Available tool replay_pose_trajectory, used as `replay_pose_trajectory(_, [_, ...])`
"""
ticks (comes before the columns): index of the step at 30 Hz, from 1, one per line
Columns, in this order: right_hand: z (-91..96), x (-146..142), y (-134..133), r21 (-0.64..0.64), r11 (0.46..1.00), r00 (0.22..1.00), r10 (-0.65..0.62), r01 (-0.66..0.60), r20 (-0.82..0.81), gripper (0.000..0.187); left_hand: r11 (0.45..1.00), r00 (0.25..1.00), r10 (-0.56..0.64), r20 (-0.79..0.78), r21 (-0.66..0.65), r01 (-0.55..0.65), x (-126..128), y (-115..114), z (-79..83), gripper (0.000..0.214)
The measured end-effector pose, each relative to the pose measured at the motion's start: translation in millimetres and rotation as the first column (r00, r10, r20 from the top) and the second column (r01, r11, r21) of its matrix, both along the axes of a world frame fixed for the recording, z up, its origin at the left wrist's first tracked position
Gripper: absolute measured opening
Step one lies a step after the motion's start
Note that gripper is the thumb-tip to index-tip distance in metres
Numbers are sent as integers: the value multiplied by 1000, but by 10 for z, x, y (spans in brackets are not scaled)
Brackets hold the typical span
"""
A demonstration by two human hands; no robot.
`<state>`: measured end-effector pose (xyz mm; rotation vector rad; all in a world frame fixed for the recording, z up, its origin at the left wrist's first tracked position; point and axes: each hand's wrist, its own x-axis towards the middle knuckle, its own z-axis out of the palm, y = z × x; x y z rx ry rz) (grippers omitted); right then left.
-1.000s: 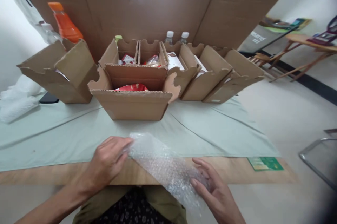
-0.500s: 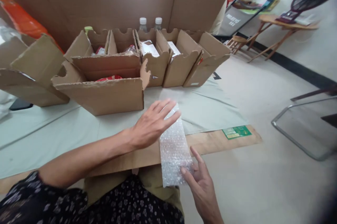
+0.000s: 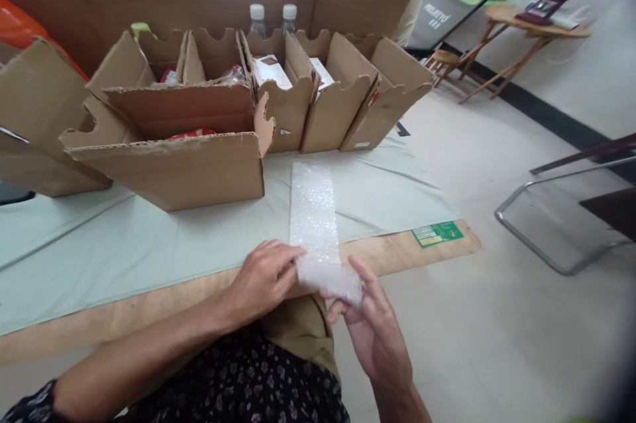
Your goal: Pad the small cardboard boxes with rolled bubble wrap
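A strip of bubble wrap [image 3: 314,211] lies on the pale green cloth, its far part flat and its near end folded or rolled up over the table's edge. My left hand [image 3: 268,274] grips the left side of that near end, fingers bent with the tips at the fold. On the right side my right hand [image 3: 372,313] holds the same end, thumb and fingers closing round it. The folded part is blurred, and whether anything sits inside it cannot be seen.
Several open cardboard boxes [image 3: 169,171] stand behind the strip, some with packets inside. Two white-capped bottles [image 3: 257,20] rise behind them. The table's wooden edge [image 3: 362,257] shows below the cloth [image 3: 209,237]. A metal-framed chair [image 3: 536,257] stands at right.
The near end of the bubble wrap has been folded up. My left hand has come down from the strip's far part to the fold, and my right hand has shifted up slightly.
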<state>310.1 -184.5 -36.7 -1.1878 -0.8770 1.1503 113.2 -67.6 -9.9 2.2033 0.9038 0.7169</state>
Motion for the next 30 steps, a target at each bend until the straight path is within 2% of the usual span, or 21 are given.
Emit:
replay_pose_trajectory(2, [3,22,52,79,997,986,-26,13,166,55,989,991,106,-85,-95,-114,66,139,24,24])
replay_pose_trajectory(3, [2,40,75,109,993,951,-73,42,300,52,980,982,130,-139,-133,-149,88,199,29,27])
replay_pose_trajectory(4, [1,61,99,149,986,886,-135,76,444,50,972,973,141,-185,-160,-171,104,250,27,32])
replay_pose_trajectory(6, [5,106,157,277,958,687,-253,79,681,49,968,962,144,-231,-171,-186,122,321,4,47])
replay_pose_trajectory(8, [18,142,235,382,924,496,-318,-31,808,49,971,959,149,-243,-148,-188,134,355,-32,56])
replay_pose_trajectory(11, [24,170,380,351,914,316,-277,-205,907,45,975,947,155,-282,-113,-193,144,358,-73,58])
replay_pose_trajectory(14, [-11,187,510,240,931,227,-180,-274,957,36,982,941,163,-298,-46,-185,115,298,-79,58])
replay_pose_trajectory(18, [-55,225,598,212,924,221,-145,-319,965,36,961,965,187,-185,237,-141,21,128,-39,52])
replay_pose_trajectory(21, [-31,244,619,230,902,255,-140,-366,957,37,936,982,90,-169,352,-25,-17,33,-26,47])
replay_pose_trajectory(23, [4,240,626,243,895,288,-137,-374,948,34,941,983,24,-183,336,40,-12,25,-49,32])
replay_pose_trajectory(25, [42,224,629,262,897,326,-143,-355,934,28,959,988,-3,-156,280,47,5,53,-84,21])
replay_pose_trajectory(30, [102,162,592,294,908,423,-150,-298,894,24,992,999,3,-48,124,3,26,119,-83,22])
